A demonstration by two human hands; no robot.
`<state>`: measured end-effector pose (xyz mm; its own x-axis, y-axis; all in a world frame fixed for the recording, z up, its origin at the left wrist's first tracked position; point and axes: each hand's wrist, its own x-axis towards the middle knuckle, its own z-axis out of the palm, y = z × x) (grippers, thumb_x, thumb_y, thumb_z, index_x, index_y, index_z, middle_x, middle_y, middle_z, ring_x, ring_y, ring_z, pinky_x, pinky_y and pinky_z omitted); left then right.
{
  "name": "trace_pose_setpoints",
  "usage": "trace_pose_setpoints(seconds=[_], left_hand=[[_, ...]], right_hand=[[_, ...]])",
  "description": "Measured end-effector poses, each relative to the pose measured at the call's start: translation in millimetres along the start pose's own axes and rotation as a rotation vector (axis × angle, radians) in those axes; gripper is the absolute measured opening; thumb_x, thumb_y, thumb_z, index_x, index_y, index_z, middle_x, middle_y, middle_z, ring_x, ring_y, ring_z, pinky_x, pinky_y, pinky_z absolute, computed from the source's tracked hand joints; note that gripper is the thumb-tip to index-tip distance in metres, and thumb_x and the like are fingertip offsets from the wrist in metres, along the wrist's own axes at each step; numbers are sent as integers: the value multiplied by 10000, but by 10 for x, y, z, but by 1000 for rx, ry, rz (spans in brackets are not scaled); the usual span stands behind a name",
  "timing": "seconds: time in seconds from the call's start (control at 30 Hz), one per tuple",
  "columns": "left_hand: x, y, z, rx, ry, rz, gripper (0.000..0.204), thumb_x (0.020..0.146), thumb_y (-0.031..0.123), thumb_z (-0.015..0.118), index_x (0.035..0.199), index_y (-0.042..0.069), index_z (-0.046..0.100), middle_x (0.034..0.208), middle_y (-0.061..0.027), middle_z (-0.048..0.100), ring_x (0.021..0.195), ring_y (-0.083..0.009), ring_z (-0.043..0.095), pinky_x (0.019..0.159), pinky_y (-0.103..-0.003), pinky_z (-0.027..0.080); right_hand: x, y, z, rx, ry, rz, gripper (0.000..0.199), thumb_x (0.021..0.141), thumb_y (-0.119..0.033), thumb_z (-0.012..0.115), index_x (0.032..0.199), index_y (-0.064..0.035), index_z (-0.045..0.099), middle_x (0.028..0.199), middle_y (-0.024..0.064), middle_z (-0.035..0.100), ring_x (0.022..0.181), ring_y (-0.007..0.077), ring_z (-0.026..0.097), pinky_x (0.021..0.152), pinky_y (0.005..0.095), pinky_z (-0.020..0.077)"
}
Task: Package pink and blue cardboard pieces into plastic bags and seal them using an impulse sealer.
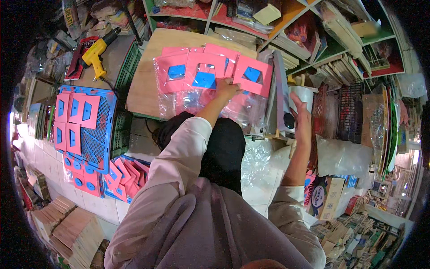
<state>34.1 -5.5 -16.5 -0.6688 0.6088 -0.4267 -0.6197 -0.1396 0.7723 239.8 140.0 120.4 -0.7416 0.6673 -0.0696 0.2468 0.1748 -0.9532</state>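
My left hand (227,88) pinches the lower left edge of a pink square board (240,62) that has a blue four-sided piece in its window. Beneath and beside it on the wooden table (145,85) lie several pink boards (170,84) with blue pieces, some in clear plastic bags. My right hand (302,119) is raised at the right with its fingers apart, beside a whitish roll (306,95). Between the board and this hand stands a long grey bar-shaped device (281,85) with a black round knob (289,120). Whether my right hand touches the roll or device, I cannot tell.
At the left, a blue plastic crate (106,121) carries more pink boards. A yellow heat gun (95,57) lies behind it. Loose pink boards (126,175) sit low at the left. Packed shelves (286,27) rise at the back; a plastic sheet (345,157) is at the right.
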Motion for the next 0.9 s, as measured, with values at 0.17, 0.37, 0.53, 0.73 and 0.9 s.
trace_pose_setpoints(seconds=[0.17, 0.37, 0.53, 0.73, 0.9], left_hand=[[-21, 24, 8, 13, -5, 18, 184, 803, -8, 554, 975, -75, 553, 914, -133, 604, 777, -222, 613, 738, -320, 534], [-31, 41, 14, 9, -3, 16, 193, 798, -18, 553, 981, -78, 547, 930, -141, 599, 803, -226, 609, 761, -321, 530], [-28, 46, 14, -39, -38, 16, 199, 790, -31, 546, 979, -90, 541, 955, -150, 588, 830, -233, 604, 774, -323, 530], [-18, -6, 20, -29, -10, 56, 230, 794, -23, 538, 1007, -108, 525, 965, -158, 577, 858, -253, 599, 784, -331, 528], [-26, -33, 26, -62, -8, 55, 218, 822, -32, 498, 1031, -88, 522, 971, -133, 578, 891, -238, 593, 801, -315, 520]], right_hand=[[-191, -375, 469, -338, 20, -43, 426, 865, -342, 510, 1026, 47, 576, 1024, 117, 598, 927, 198, 556, 807, 279, 414], [-203, 113, 837, -714, 229, -348, 333, 809, -307, 567, 847, 23, 557, 928, 173, 553, 876, 357, 509, 856, 411, 368], [-243, 211, 932, -865, 279, -371, 368, 798, -365, 564, 900, -13, 524, 965, 155, 520, 939, 350, 464, 838, 446, 347], [-228, 281, 948, -975, 330, -390, 570, 760, -482, 563, 1074, -12, 492, 1165, 177, 455, 1128, 377, 361, 925, 489, 294], [-224, 290, 933, -931, 258, -250, 729, 727, -546, 565, 1228, -40, 409, 1285, 187, 377, 1225, 368, 268, 971, 521, 235]])
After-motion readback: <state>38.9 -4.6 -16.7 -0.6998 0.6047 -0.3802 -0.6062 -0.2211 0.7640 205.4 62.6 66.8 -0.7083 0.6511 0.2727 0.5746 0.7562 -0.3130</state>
